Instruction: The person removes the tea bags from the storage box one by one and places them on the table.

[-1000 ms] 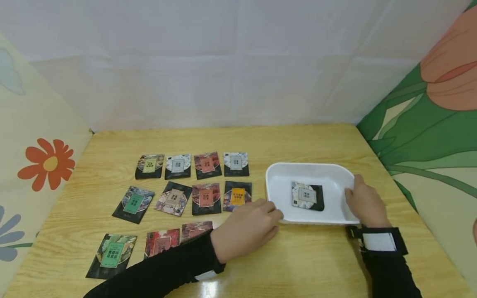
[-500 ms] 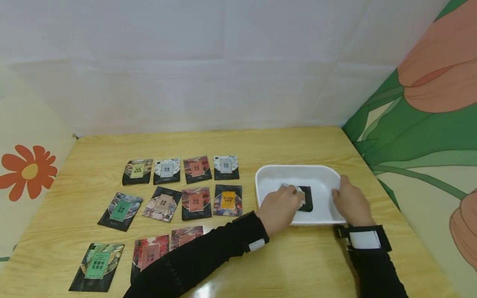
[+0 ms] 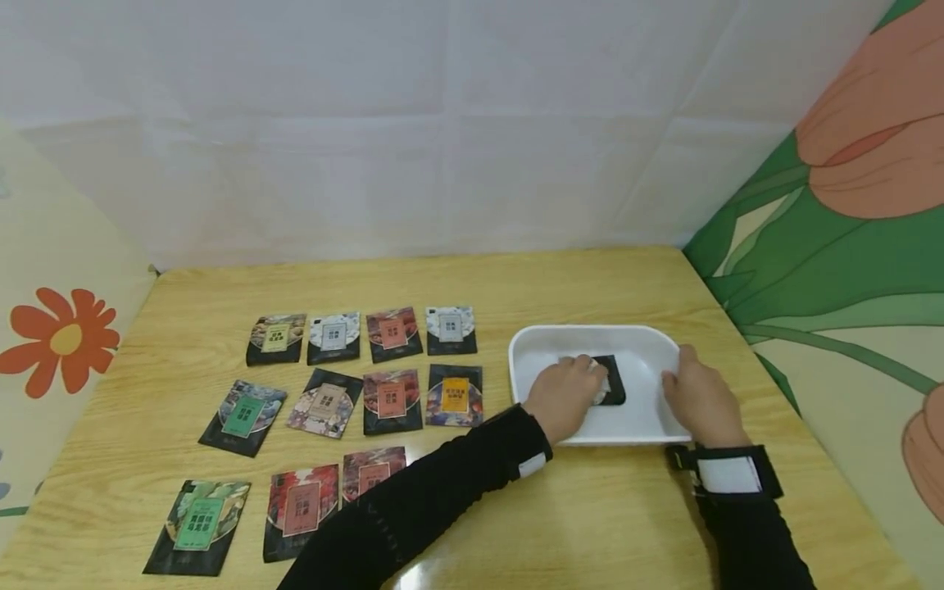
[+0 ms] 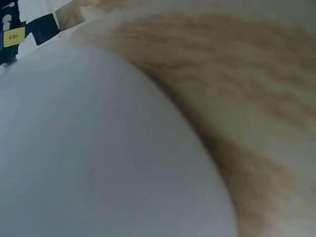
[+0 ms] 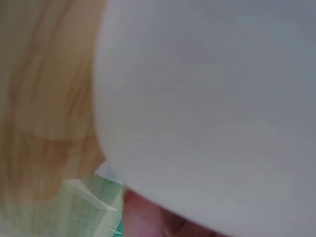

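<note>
Inside the white plastic tray [image 3: 649,407], my left hand [image 3: 566,395] bends its fingers over the pale printed half of a tea sachet [image 3: 610,382] and holds it. Only the sachet's black end shows beyond the fingertips. My right hand [image 3: 708,400] grips the tray's right rim, thumb on the inner side. In the right wrist view, fingertips [image 5: 143,217] press against the tray wall [image 5: 207,108]. The tray's outer wall [image 4: 108,143] fills much of the left wrist view, which does not show the left fingers.
Several tea sachets lie in rough rows left of the tray, among them a yellow-labelled one [image 3: 454,396] and a green-labelled one [image 3: 197,527]. My left sleeve [image 3: 420,500] partly covers a red sachet [image 3: 374,471]. A white cloth [image 3: 442,164] hangs behind the wooden table [image 3: 575,283].
My left hand has moved right, from the tray's left edge into the tray and onto the sachet, which has since shifted and turned slightly. My right hand keeps its hold on the rim.
</note>
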